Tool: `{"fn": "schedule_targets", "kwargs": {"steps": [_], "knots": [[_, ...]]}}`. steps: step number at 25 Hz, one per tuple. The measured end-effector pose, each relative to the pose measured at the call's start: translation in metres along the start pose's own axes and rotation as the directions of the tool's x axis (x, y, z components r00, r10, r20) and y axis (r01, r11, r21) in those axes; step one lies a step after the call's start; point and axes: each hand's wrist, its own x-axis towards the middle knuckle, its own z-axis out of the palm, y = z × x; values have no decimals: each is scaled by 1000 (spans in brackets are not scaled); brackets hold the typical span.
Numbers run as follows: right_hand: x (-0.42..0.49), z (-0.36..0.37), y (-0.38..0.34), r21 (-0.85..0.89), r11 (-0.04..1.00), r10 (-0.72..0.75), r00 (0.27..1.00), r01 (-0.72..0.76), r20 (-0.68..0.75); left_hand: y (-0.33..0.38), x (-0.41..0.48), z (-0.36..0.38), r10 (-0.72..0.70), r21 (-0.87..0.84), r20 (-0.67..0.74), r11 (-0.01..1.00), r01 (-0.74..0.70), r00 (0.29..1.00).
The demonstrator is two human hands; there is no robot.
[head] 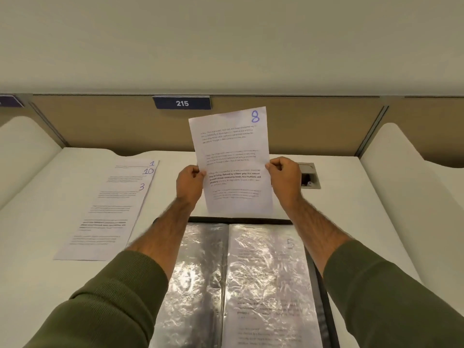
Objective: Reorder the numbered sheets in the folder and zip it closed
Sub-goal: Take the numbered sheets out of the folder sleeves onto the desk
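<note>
Folder: open black zip folder with shiny plastic sleeves (200, 285) on the white desk (364, 197); sheet 5 (268, 285) in its right sleeve.
Sheet in hand: white printed paper sheet numbered 8 in blue ink (233, 167), upright in the air at the folder's 12 o'clock.
Left hand (189, 183): pinches its 9 o'clock edge, fingers curled.
Right hand (285, 177): pinches the 3 o'clock edge likewise.
Loose pile: fanned white sheets (110, 209) showing 1, 10, 3, at the folder's 10 o'clock.
Doing it well: probably best laid on that pile, numeral uncovered; light pinches, no creasing.
</note>
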Motion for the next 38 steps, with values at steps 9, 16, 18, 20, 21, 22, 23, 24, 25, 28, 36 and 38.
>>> {"fn": "schedule_targets", "kwargs": {"steps": [9,16,18,20,21,22,23,24,25,28,36,38], "knots": [[-83,186,-32,-18,992,128,972,-127,198,-87,22,-209,-135,74,-129,987,145,982],[-170,325,-25,-144,945,318,928,-293,196,-171,44,-338,-226,226,-108,943,245,968],[-188,352,-22,-169,926,368,908,-338,203,-188,48,-359,-244,250,-96,932,261,965],[-202,373,-20,-213,910,396,898,-356,193,-205,52,-377,-255,290,-80,919,267,964],[-208,379,-20,-230,903,408,894,-364,186,-212,54,-383,-256,312,-64,913,263,965],[-212,384,-21,-239,896,420,890,-375,177,-219,55,-387,-259,331,-49,907,260,965],[-215,388,-21,-243,889,434,885,-389,167,-223,58,-391,-263,347,-31,902,257,964],[-217,392,-22,-247,881,447,881,-403,156,-227,61,-394,-266,359,-16,898,254,964],[-219,396,-23,-253,874,459,876,-415,147,-231,65,-396,-268,369,-1,895,249,963],[-220,407,-25,-264,865,471,872,-427,133,-238,74,-402,-263,411,27,882,229,964],[-218,417,-27,-350,854,442,892,-385,97,-259,81,-414,-288,440,77,869,226,955],[-219,417,-28,-345,855,442,893,-388,91,-260,82,-415,-289,432,81,873,228,954]]}}
